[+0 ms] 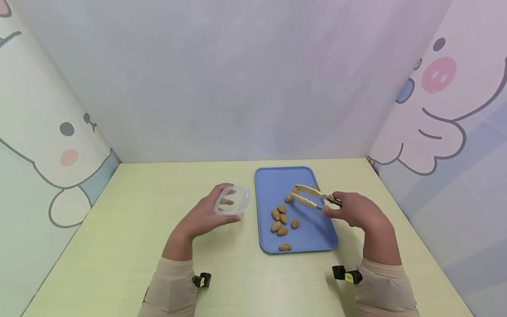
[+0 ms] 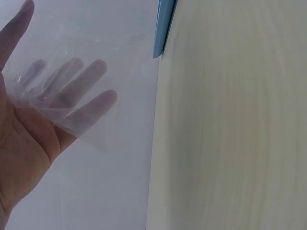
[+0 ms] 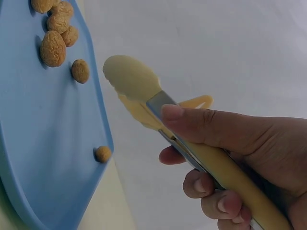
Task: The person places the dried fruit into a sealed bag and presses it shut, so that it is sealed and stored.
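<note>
In the head view my left hand (image 1: 203, 215) holds a clear plastic bag (image 1: 239, 201), left of the blue tray, with its mouth spread. The left wrist view shows the fingers (image 2: 84, 98) through the clear film (image 2: 103, 129). Pale yellow tongs (image 1: 306, 201) with metal parts are gripped in my right hand (image 1: 358, 211), over the tray's right side. Their jaws stand apart near a wrinkled brown nut (image 1: 288, 198). I cannot tell whether a brown piece at the far tip is held. Several more nuts (image 1: 276, 214) lie on the blue tray (image 1: 317, 240).
The tray rests on a pale wooden table (image 1: 222, 281). A grey-white wall (image 1: 237, 88) stands behind the table, and panels with cartoon animals (image 1: 443, 101) flank it. Both sleeves carry a black wrist mount (image 1: 348, 275). One nut (image 1: 285, 247) sits against the tray's near edge.
</note>
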`<move>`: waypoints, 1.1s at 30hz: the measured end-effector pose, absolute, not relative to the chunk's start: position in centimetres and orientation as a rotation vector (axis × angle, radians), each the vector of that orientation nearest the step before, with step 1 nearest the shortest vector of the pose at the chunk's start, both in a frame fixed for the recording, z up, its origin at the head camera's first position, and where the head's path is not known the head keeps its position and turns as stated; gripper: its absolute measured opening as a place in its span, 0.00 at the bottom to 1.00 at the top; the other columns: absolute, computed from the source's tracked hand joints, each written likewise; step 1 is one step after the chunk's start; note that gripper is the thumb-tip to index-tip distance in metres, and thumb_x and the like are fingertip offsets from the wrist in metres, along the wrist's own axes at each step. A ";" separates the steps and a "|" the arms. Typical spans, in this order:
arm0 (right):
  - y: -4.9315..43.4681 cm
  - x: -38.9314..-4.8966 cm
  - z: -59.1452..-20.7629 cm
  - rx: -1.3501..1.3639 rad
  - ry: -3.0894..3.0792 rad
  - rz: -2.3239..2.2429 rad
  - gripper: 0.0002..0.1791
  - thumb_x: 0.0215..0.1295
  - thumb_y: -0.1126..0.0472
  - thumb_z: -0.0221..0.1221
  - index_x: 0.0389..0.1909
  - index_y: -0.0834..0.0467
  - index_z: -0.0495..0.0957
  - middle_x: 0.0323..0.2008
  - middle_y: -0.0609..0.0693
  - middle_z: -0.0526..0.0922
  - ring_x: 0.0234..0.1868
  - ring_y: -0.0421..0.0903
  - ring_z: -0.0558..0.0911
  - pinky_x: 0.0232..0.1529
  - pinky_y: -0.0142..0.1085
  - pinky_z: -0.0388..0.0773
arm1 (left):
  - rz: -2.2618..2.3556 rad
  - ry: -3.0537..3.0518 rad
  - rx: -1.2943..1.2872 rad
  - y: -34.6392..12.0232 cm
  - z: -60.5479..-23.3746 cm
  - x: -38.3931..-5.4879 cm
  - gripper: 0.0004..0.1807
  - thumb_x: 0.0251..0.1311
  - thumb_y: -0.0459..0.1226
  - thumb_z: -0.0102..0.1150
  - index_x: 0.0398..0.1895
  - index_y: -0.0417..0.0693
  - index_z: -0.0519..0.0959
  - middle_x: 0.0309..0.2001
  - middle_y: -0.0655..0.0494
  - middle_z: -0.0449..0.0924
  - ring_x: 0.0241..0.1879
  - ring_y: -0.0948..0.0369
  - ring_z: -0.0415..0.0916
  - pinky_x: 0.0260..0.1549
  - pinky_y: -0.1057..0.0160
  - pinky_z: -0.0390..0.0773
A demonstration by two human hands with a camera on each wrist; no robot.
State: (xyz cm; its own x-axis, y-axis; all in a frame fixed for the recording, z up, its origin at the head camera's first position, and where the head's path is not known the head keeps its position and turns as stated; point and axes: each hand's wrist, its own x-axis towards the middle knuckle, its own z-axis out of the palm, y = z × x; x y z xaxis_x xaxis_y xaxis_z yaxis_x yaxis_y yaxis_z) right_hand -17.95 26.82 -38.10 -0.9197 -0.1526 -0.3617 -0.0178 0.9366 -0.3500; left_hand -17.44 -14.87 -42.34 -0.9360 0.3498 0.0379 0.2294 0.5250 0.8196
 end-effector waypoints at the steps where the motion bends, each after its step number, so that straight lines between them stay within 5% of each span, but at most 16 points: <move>1: 26.7 -18.0 -38.1 -0.123 2.705 -0.483 0.47 0.56 0.31 0.62 0.69 0.56 0.65 0.39 0.53 0.83 0.27 0.46 0.81 0.29 0.40 0.71 | 1.378 2.630 0.500 -14.9 -42.3 -17.5 0.47 0.43 0.58 0.76 0.67 0.74 0.59 0.54 0.57 0.77 0.53 0.48 0.77 0.44 0.52 0.75; 17: 25.9 -17.6 -37.2 -0.262 2.807 -0.456 0.34 0.60 0.34 0.61 0.58 0.54 0.72 0.23 0.47 0.74 0.24 0.44 0.73 0.27 0.38 0.66 | 1.316 2.646 0.488 -14.6 -42.7 -17.6 0.48 0.42 0.57 0.76 0.67 0.74 0.59 0.49 0.49 0.77 0.42 0.55 0.73 0.39 0.55 0.73; 22: 26.0 -17.5 -37.0 -0.203 2.747 -0.465 0.42 0.58 0.31 0.60 0.65 0.56 0.68 0.28 0.49 0.78 0.25 0.45 0.76 0.27 0.40 0.68 | 1.279 2.648 0.476 -14.6 -42.7 -17.7 0.49 0.41 0.60 0.75 0.68 0.74 0.59 0.50 0.54 0.76 0.43 0.56 0.73 0.40 0.56 0.73; 29: 26.8 -17.3 -37.1 -0.078 2.682 -0.497 0.56 0.50 0.26 0.62 0.71 0.60 0.61 0.49 0.61 0.80 0.29 0.48 0.83 0.31 0.43 0.75 | 1.261 2.651 0.483 -14.4 -42.6 -17.7 0.48 0.43 0.57 0.76 0.68 0.73 0.59 0.51 0.54 0.75 0.45 0.53 0.74 0.41 0.55 0.72; 33: 26.9 -17.4 -37.3 -0.071 2.676 -0.493 0.58 0.48 0.25 0.63 0.71 0.60 0.60 0.46 0.60 0.81 0.29 0.48 0.82 0.33 0.44 0.75 | 1.258 2.650 0.469 -14.5 -42.7 -17.7 0.48 0.44 0.55 0.76 0.68 0.73 0.59 0.52 0.55 0.75 0.45 0.53 0.73 0.42 0.55 0.72</move>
State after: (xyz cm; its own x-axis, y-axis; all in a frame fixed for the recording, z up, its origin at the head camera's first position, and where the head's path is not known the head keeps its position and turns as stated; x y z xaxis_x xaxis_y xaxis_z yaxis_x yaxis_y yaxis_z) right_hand -17.36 26.94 -37.32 -0.9118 -0.1228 -0.3919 0.0250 0.9359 -0.3514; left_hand -17.65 -14.45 -42.66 -0.9359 0.3519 -0.0191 0.2075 0.5942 0.7771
